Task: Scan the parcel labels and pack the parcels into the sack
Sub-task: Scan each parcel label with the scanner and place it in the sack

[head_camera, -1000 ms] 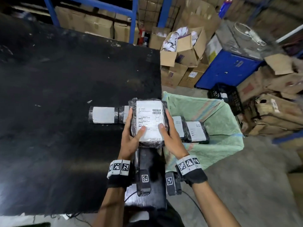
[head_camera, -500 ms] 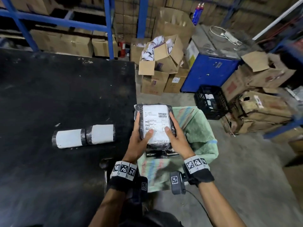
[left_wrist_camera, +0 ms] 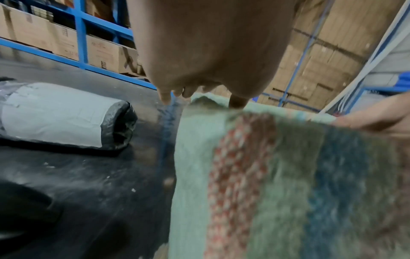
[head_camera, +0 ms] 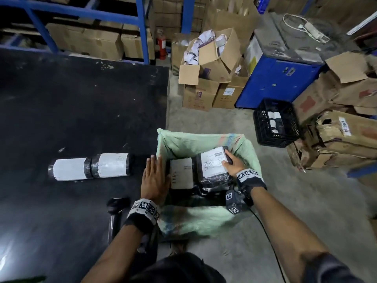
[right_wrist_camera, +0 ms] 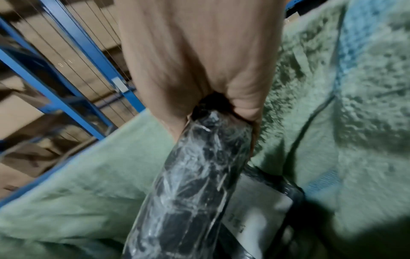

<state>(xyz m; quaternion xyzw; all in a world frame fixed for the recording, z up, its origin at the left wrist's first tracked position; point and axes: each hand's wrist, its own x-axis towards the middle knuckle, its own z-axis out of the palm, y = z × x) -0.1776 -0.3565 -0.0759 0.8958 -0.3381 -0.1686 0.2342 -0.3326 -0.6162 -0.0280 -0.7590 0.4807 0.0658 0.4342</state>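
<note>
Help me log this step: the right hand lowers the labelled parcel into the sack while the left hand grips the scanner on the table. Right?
Not quite. The left hand lies flat against the sack rim, holding no scanner, as the head view shows. The right hand does lower the labelled parcel into the sack.

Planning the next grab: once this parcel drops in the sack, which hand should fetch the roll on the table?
Left. The left hand is open beside the rolled parcel; the right hand grips the labelled parcel.

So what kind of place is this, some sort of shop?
Likely a warehouse packing area: blue racking stacked with cardboard boxes, labelled parcels going into a woven sack.
</note>
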